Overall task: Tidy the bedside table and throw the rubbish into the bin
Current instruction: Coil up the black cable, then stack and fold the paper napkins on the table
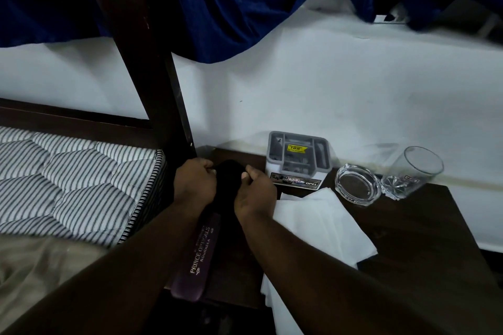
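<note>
Both hands, the left hand and the right hand, pinch a black cloth-like item at the far left corner of the bench; what it is exactly I cannot tell. Little looks tidied yet. A purple spectacle case lies near the left edge, white tissues sprawl across the middle, and a grey organiser, a glass ashtray and a tipped tumbler sit along the far side. No bin is in view.
</note>
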`<state>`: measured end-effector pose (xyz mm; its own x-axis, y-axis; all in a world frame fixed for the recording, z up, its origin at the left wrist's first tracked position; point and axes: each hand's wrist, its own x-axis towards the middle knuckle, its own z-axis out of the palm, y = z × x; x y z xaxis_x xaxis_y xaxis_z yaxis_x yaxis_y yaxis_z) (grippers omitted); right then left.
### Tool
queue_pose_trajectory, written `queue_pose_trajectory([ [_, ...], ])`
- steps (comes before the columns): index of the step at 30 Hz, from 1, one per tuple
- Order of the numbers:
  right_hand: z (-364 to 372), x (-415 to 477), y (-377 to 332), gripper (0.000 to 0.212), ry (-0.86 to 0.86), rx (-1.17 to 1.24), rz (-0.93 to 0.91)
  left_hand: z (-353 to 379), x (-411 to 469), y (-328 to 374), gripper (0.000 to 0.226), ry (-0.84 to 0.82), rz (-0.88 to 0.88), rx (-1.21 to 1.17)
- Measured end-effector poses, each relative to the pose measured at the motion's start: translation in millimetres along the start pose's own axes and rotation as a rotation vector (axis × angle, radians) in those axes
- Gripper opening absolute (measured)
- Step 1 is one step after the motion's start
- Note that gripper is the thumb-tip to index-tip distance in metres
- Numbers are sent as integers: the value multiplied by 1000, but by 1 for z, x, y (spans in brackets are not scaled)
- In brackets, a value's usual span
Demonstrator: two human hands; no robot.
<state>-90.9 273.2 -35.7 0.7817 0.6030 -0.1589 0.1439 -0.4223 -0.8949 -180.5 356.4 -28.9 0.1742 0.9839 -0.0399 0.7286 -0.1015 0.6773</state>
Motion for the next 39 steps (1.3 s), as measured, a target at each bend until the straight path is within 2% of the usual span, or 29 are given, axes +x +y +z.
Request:
queue_pose_trajectory([
  [15,-27,-17,-7,34,7,-25,-55,-15,-22,22,35,126,98,10],
  [22,-78,-41,-22,28,64,-69,-157,-38,-65,54,30,195,183,-78],
  [29,-169,-53,-39,19,130,-19,-144,-43,-128,89,21,47,208,-153],
  [35,-229,-64,-21,16,124,-25,-100,-20,-171,92,13,-105,38,-285],
  [36,-235,-62,-12,17,117,9,-71,-15,-177,89,15,-141,4,-290],
  [38,-242,-64,-2,23,39,278,101,-3,-184,83,28,-228,-65,-270],
  [39,-244,-63,7,27,46,327,130,3,-188,80,36,-267,-100,-261],
])
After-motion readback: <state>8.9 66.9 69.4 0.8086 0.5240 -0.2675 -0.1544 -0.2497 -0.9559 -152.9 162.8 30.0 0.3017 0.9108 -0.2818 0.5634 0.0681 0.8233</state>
